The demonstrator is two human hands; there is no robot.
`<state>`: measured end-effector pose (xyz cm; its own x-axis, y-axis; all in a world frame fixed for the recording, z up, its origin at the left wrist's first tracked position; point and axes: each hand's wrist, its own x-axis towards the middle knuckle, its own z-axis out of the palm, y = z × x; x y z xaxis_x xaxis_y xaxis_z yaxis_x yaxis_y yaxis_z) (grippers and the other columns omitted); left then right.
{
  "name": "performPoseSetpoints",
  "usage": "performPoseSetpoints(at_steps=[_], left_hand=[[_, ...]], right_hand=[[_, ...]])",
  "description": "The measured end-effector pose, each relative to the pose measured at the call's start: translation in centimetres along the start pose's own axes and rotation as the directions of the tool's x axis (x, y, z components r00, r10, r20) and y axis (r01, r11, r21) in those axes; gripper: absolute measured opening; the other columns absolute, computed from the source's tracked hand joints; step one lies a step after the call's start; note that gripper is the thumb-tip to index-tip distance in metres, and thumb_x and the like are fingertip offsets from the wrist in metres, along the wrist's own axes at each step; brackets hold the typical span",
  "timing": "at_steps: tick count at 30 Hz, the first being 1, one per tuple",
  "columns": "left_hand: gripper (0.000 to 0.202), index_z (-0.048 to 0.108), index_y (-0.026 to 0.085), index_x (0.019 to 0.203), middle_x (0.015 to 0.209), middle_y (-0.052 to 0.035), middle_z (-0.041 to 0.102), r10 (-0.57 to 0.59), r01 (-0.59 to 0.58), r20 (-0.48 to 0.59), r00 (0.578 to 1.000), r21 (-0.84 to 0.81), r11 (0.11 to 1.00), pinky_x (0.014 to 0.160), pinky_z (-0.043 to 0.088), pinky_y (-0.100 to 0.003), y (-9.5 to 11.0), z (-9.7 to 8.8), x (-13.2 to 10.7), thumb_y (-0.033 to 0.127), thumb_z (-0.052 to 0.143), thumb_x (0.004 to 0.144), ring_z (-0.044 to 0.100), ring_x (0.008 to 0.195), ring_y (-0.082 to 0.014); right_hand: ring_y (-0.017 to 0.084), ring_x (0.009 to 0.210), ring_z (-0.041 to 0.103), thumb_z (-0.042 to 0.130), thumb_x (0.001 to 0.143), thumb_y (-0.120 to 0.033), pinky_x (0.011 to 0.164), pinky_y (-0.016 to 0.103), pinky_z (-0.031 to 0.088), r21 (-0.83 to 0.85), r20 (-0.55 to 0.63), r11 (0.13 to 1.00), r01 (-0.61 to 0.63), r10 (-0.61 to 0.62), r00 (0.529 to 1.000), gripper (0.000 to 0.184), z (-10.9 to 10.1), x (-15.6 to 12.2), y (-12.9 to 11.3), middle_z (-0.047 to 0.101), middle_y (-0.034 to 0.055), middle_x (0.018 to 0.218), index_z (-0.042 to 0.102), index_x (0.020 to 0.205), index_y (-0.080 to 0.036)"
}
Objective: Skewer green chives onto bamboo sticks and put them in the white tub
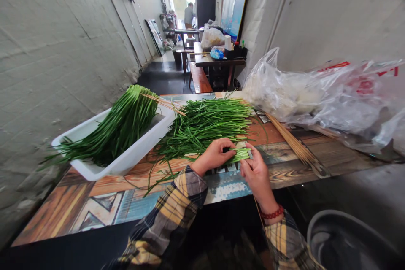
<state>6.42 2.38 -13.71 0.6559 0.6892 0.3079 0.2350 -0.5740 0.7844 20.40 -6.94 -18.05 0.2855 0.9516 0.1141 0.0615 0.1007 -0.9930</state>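
- Broadly, the counter (136,209), its top printed with wood planks and blue patches, spans the view, its near edge against the person.
- Clear plastic bags (316,93) with red print and pale contents crowd the far right corner of the counter.
- A white rectangular tray (109,169) sits slantwise along the counter's left edge.
- The thick sheaf of garlic chives (126,124) lies in that tray, pale ends raised toward the far edge, green tips drooping over the tray's left rim.
- Loose garlic chives (211,120) spread across the counter's middle, reaching toward the far edge, stalk ends facing right.
- A grey basin (340,215) stands below the counter, off its near right corner.
- The bundle of bamboo skewers (291,139) runs from beside the bags toward the near edge; more thin sticks (169,104) bridge the sheaf and the loose pile.
- The left hand (217,152), near the middle of the near edge, has its grip closed on short chive stalks (240,153).
- The right hand (257,173) has its grip pinched around the cut ends of those same stalks.
- A red beaded bracelet (272,214) circles the right wrist.
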Motion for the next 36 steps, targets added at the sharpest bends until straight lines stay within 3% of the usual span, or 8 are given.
performPoseSetpoints(at_steps=[4,10,14,19,25,30,36], left_hand=[[0.017,0.069,0.014,0.086,0.083,-0.0048,0.066,-0.032,0.030,-0.041,0.999,-0.036,0.999,0.073,0.044,-0.024,0.1,-0.1,0.0,0.025,0.056,0.085,0.058,0.080,-0.0144],[0.016,0.070,0.014,0.078,0.075,-0.0034,0.064,-0.065,0.070,-0.178,0.982,0.024,0.997,0.070,0.043,-0.024,-0.5,0.1,0.2,0.023,0.058,0.084,0.057,0.074,-0.0134],[0.014,0.071,0.015,0.079,0.075,-0.0035,0.064,-0.064,0.075,-0.178,0.982,0.059,0.995,0.069,0.043,-0.024,-0.7,0.3,0.1,0.020,0.060,0.083,0.058,0.074,-0.0136],[0.014,0.073,0.016,0.087,0.077,-0.0031,0.064,-0.057,0.066,-0.171,0.984,0.050,0.997,0.070,0.044,-0.024,-0.6,0.4,0.1,0.017,0.059,0.082,0.058,0.074,-0.0133],[0.014,0.071,0.014,0.079,0.079,-0.0038,0.065,-0.015,0.022,-0.155,0.988,0.047,0.999,0.071,0.045,-0.024,-0.5,0.3,0.1,0.014,0.057,0.081,0.060,0.077,-0.0138],[0.020,0.070,0.013,0.076,0.073,-0.0034,0.065,-0.006,0.012,-0.112,0.994,0.057,0.998,0.068,0.043,-0.023,-0.2,0.2,0.1,0.021,0.054,0.085,0.058,0.071,-0.0126],[0.018,0.073,0.015,0.091,0.079,-0.0042,0.067,-0.019,0.023,-0.110,0.994,0.036,0.999,0.070,0.044,-0.024,-0.4,0.3,0.1,0.019,0.057,0.084,0.059,0.075,-0.0135]], right_hand=[[0.011,0.040,0.039,0.054,0.085,-0.032,0.041,0.023,0.030,0.017,0.025,1.000,-0.007,0.007,1.000,0.046,-0.1,0.0,0.1,0.045,-0.0084,0.048,0.046,0.128,-0.017],[0.011,0.042,0.040,0.054,0.086,-0.031,0.045,0.024,0.033,0.010,0.020,1.000,-0.006,0.006,1.000,0.040,-0.1,-0.2,-0.4,0.045,-0.0084,0.048,0.048,0.123,-0.018],[0.012,0.043,0.040,0.053,0.086,-0.030,0.046,0.024,0.033,0.001,0.027,1.000,-0.010,0.010,1.000,0.040,0.0,-0.4,-1.0,0.045,-0.0081,0.049,0.047,0.124,-0.017],[0.011,0.042,0.040,0.054,0.085,-0.031,0.044,0.023,0.032,0.035,0.002,0.999,-0.015,0.015,1.000,0.042,0.0,-0.2,-0.2,0.045,-0.0083,0.048,0.048,0.124,-0.017],[0.010,0.041,0.040,0.054,0.086,-0.030,0.042,0.023,0.030,0.049,0.005,0.999,-0.013,0.013,1.000,0.040,0.0,-0.2,0.0,0.047,-0.0077,0.048,0.047,0.123,-0.017],[0.010,0.041,0.041,0.053,0.086,-0.029,0.042,0.022,0.030,0.057,-0.005,0.998,-0.003,0.003,1.000,0.038,0.0,-0.2,-0.4,0.048,-0.0081,0.049,0.046,0.121,-0.017],[0.010,0.041,0.042,0.054,0.085,-0.030,0.042,0.023,0.031,0.045,-0.013,0.999,-0.014,0.015,1.000,0.038,0.1,-0.2,-0.4,0.048,-0.0080,0.048,0.047,0.121,-0.016]])
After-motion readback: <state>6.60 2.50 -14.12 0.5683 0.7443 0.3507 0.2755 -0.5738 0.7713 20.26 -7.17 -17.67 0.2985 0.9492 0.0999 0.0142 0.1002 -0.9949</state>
